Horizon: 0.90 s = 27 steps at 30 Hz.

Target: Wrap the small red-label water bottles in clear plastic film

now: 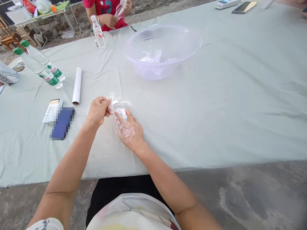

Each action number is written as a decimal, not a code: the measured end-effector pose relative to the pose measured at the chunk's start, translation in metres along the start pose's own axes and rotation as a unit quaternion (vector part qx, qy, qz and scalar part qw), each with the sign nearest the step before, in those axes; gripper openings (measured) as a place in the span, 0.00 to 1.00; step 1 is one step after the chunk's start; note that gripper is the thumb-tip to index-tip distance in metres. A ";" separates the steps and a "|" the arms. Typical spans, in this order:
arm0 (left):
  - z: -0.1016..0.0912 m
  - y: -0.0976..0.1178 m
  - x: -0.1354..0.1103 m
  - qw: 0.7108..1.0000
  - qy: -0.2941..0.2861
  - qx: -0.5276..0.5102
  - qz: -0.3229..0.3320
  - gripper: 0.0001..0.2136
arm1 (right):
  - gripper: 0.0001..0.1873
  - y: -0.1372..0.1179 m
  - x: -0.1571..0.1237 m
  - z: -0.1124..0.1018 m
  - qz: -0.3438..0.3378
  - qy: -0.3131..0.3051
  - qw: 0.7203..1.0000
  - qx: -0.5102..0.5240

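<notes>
A small water bottle (122, 113) with a white cap and a red-and-white label is in my right hand (136, 135), tilted just above the table. Crumpled clear plastic film (126, 132) hangs over that hand's thumb side and also shows around the bottle's neck. Beside the cap, my left hand (98, 111) pinches a bit of this film between thumb and fingers. The bottle's lower part is hidden by the film and my right hand.
A translucent purple basin (157, 72) with crumpled clear plastic inside stands ahead. To the left are a white roll (77, 85), green-capped bottles (49, 76), a white device (51, 111) and a dark blue rectangle (62, 124). Opposite, a person in red (105, 8) handles clear plastic near another bottle (98, 33).
</notes>
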<state>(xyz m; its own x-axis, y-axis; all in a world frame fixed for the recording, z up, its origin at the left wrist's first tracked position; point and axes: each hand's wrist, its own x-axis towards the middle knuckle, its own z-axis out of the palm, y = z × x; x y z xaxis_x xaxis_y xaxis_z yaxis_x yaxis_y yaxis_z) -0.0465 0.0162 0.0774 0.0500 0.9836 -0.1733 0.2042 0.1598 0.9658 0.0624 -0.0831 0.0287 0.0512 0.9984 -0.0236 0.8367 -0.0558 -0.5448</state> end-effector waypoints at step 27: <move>0.039 -0.108 -0.131 0.930 0.109 0.279 0.214 0.39 | 0.33 0.011 -0.007 -0.025 -0.010 -0.090 0.977 0.194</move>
<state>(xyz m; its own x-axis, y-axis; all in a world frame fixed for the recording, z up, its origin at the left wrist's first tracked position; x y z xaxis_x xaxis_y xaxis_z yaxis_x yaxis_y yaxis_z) -0.0371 -0.1328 -0.0115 0.0560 0.9503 0.3063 0.6892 -0.2587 0.6768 0.0849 -0.0910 0.0440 -0.0886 0.9866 -0.1370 0.5655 -0.0634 -0.8223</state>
